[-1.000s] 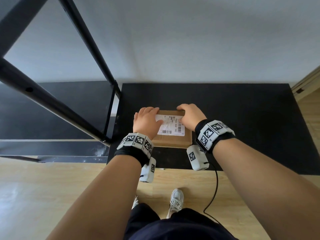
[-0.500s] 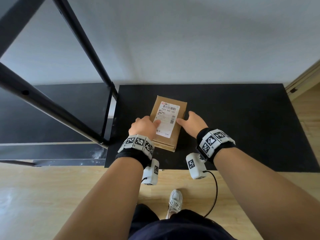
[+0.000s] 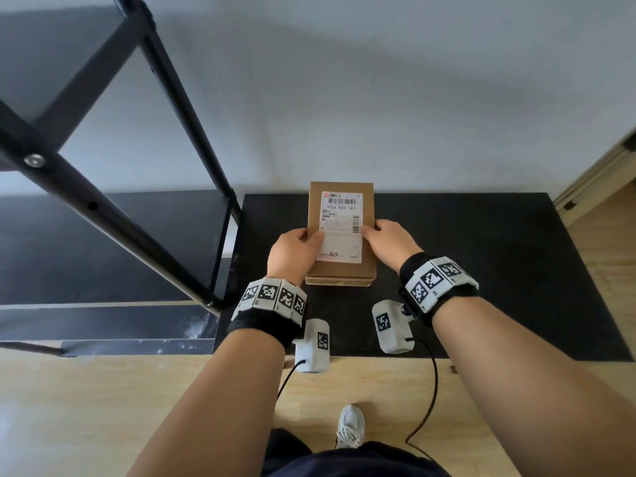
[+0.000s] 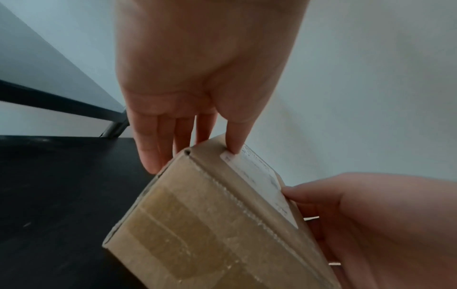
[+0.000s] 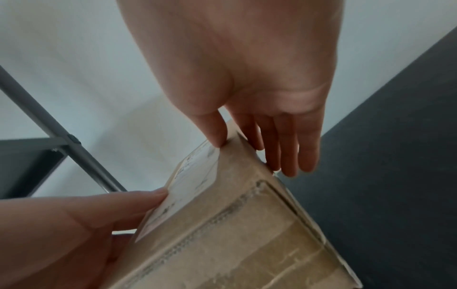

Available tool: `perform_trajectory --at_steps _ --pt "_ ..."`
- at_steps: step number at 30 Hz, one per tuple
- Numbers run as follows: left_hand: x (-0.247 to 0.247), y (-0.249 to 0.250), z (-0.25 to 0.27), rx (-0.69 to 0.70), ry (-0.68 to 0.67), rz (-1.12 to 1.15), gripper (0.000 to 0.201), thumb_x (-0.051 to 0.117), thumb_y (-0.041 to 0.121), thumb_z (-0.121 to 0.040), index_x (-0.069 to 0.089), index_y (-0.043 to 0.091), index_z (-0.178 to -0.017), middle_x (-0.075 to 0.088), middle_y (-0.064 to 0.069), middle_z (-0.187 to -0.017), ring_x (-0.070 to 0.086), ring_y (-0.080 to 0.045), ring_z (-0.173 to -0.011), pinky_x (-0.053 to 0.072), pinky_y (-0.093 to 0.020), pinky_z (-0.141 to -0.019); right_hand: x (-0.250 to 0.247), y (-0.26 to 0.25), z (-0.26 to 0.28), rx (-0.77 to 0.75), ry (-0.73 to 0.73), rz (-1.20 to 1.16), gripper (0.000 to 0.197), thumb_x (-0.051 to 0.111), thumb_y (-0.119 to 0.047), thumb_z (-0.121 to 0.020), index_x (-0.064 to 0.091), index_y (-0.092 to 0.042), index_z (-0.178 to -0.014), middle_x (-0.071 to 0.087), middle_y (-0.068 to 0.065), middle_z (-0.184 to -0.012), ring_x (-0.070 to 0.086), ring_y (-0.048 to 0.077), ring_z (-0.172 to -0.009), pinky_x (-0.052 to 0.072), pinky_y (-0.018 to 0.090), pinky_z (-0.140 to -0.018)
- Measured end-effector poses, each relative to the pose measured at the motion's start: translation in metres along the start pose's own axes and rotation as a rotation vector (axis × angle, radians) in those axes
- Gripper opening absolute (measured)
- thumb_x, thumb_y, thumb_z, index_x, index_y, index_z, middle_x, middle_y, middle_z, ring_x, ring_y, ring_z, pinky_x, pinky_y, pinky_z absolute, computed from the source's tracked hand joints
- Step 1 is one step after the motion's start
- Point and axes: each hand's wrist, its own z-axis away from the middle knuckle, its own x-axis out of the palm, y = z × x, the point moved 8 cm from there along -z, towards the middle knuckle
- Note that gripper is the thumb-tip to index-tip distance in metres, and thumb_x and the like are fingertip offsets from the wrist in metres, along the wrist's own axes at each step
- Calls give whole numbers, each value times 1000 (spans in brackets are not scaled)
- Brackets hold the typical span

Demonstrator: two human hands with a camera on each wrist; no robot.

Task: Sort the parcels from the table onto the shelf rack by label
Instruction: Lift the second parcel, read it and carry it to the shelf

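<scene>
A brown cardboard parcel (image 3: 340, 270) with a white barcode label (image 3: 342, 215) on its top face is held up above the black table (image 3: 481, 270), long side pointing away from me. My left hand (image 3: 303, 242) grips its left edge, thumb on the label and fingers down the side. My right hand (image 3: 375, 235) grips the right edge the same way. The left wrist view shows the parcel (image 4: 210, 224) tilted, with the left thumb (image 4: 235, 140) on the label. In the right wrist view the parcel (image 5: 235, 234) has its taped end face toward the camera.
The black metal shelf rack (image 3: 103, 218) stands to the left, its corner post (image 3: 220, 256) beside the table's left edge. A white wall is behind the table. Wooden floor and my shoe (image 3: 349, 425) are below.
The parcel lay crosswise under both hands, then was turned lengthwise. Now it is raised off the table with both hands gripping its sides.
</scene>
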Motion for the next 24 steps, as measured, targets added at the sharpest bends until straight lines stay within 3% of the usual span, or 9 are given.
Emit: perform_trajectory --at_steps 5,7,9,13,18,24 --pt "-40 50 7 115 117 158 43 58 45 -94 67 19 -128 71 6 -113 66 -14 -99 52 -26 -80 -46 -45 17 -125 125 -131 38 42 -37 -101 62 -14 -122 67 2 -118 64 21 -103 50 30 -79" --pt "-55 68 11 152 140 219 43 60 44 -94 67 19 -128 68 10 -109 64 -12 -98 52 -26 -83 -64 -61 27 -163 163 -209 36 42 -38 -101 61 -17 -124 67 0 -120 65 20 -104 53 30 -82" --pt "-67 83 14 187 136 270 46 62 44 -92 65 19 -131 69 10 -110 66 -12 -100 56 -30 -89 -81 -78 36 -223 205 -236 34 42 -37 -101 61 -19 -124 67 -1 -119 65 19 -104 55 32 -84" --pt "-88 111 20 273 135 307 54 63 48 -90 61 20 -137 71 3 -123 67 -16 -112 55 -42 -97 -110 -108 54 -349 283 -247 34 44 -36 -100 61 -21 -125 67 -6 -117 64 14 -100 52 23 -73" --pt "-109 140 30 355 181 342 54 66 45 -89 61 21 -137 72 4 -123 67 -15 -111 55 -41 -98 -137 -131 71 -426 359 -316 36 48 -34 -98 59 -23 -130 67 -6 -121 64 14 -106 51 23 -79" --pt "-125 158 39 414 195 428 58 75 41 -83 62 18 -135 74 7 -116 69 -13 -109 54 -40 -100 -157 -142 85 -476 395 -453 36 57 -19 -91 57 -22 -127 67 -9 -119 62 10 -109 52 27 -88"
